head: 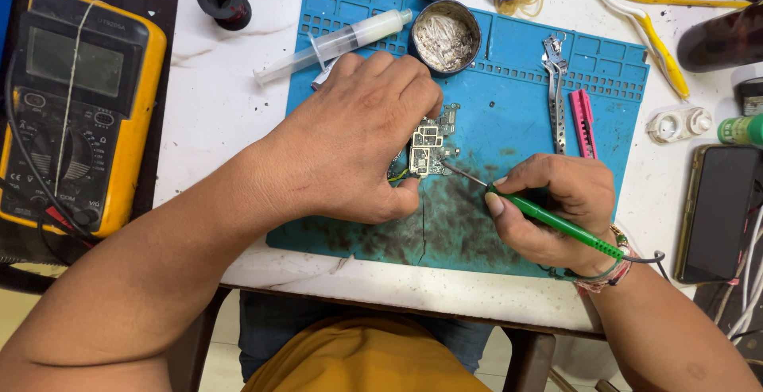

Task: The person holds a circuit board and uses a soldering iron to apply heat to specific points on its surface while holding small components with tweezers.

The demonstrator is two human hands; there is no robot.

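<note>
Green and slim, the iron [556, 223] sits in the right hand [556, 209], pinched like a pen between thumb and forefinger, its thin metal tip slanting up and left to the lower right edge of the board [431, 147]. The board lies near the middle of the blue mat [509, 82] on the white bench [214, 98]. The left hand [358, 146] covers the board's left side, its fingers curled down and pressing at the board's edges, so the hand is clenched on the board rather than free; a short yellow wire shows just under it. The step in hand looks like soldering or reworking a joint at the board's lower right corner, the tip touching or all but touching there; which, I cannot tell. The next move, by my judgement, calls for a steady tip and a firm hold so the board does not slide on the sooty mat.

Round about: a tin [447, 36] of flux or paste just above the board, a syringe [338, 42] at the mat's upper left, tweezers [556, 90] and a pink tool [582, 122] to the right, a yellow meter [75, 106] far left, a phone [719, 209] far right.
</note>
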